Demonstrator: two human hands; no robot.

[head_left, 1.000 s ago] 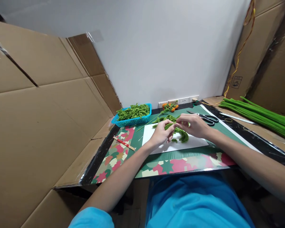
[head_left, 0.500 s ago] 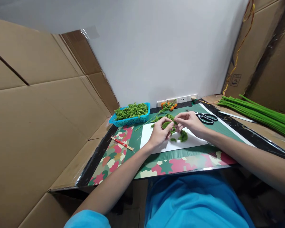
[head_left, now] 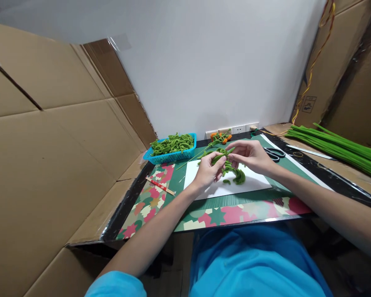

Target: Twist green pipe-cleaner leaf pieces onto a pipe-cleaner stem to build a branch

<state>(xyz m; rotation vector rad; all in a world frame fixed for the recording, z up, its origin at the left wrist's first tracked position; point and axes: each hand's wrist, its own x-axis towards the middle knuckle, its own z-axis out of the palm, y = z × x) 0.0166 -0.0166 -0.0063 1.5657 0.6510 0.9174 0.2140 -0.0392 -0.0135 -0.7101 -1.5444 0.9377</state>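
Observation:
My left hand [head_left: 206,171] is closed above a white sheet of paper [head_left: 191,187], thumb and fingers pinching a green fuzzy chenille stem piece. Close beside it, my right hand [head_left: 252,156] has thumb and forefinger at the same piece, its other fingers curled. The fingers partly hide what they hold. Bent green chenille stem pieces [head_left: 239,177] lie in a small cluster on the paper, a short one apart from them. More green pieces show behind my hands.
At the back left stands a blue basket [head_left: 170,158] heaped with curled green pieces. An orange-and-green chenille sprig [head_left: 221,138] lies at the back. Black scissors [head_left: 275,154] sit beyond my right hand. Wrapped chopsticks [head_left: 160,186] rest left; long green chenille stems [head_left: 336,148] lie right.
My right hand has shifted slightly to the right, its fingers raised and more arched, now covering part of the scissors. My left hand stays nearly in place. The view has moved slightly.

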